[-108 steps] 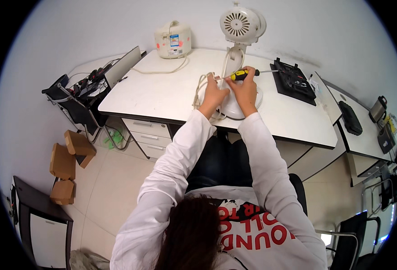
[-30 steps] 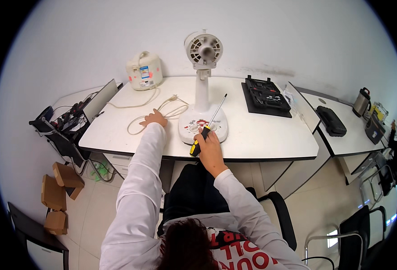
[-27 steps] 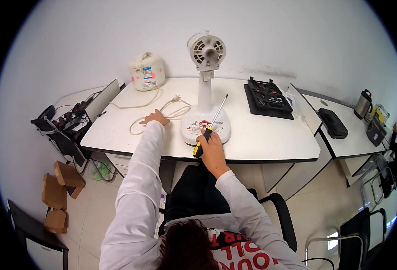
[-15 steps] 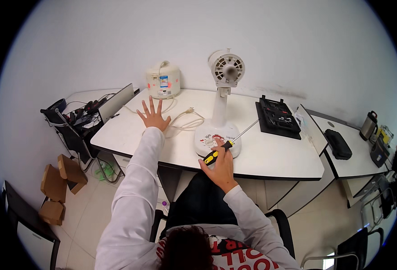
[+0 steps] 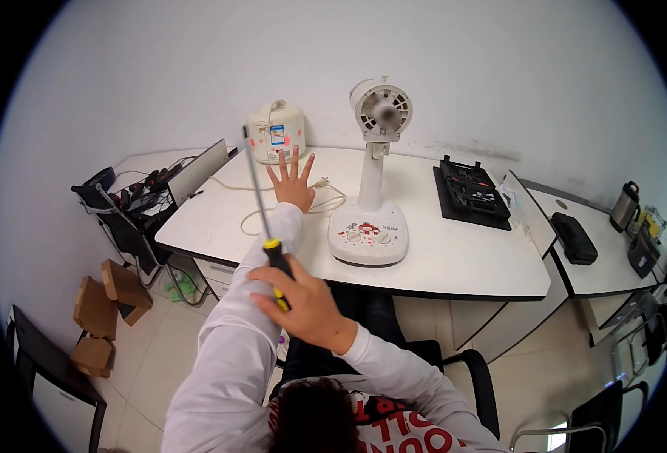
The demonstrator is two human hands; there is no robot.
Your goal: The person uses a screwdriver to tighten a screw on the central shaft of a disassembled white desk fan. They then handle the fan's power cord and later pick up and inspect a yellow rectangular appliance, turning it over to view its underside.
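My right hand point(image 5: 307, 302) is closed around the black and yellow handle of a screwdriver point(image 5: 262, 198), its long shaft pointing up and away over my left forearm. With fingers spread, my left hand point(image 5: 294, 183) reaches out over the white table near a pale power cord point(image 5: 332, 202) and holds nothing. Just beyond its fingertips stands a cream rice cooker point(image 5: 277, 136) with a blue label. Right of the left hand, an electric fan point(image 5: 371, 181) without grille or blades stands upright, its motor housing bare and its base decorated with small red pictures and two knobs.
An open black tool case point(image 5: 473, 190) lies right of the fan on the white table point(image 5: 454, 264). On the right-hand table are a closed black case point(image 5: 574, 238) and a steel kettle point(image 5: 625, 208). Cardboard boxes point(image 5: 95, 321) stand on the floor at left, near a black chair point(image 5: 122, 223).
My right hand has moved from the fan's base leftward and toward me, turning the screwdriver to point up and left. My left hand has shifted right, fingers still spread.
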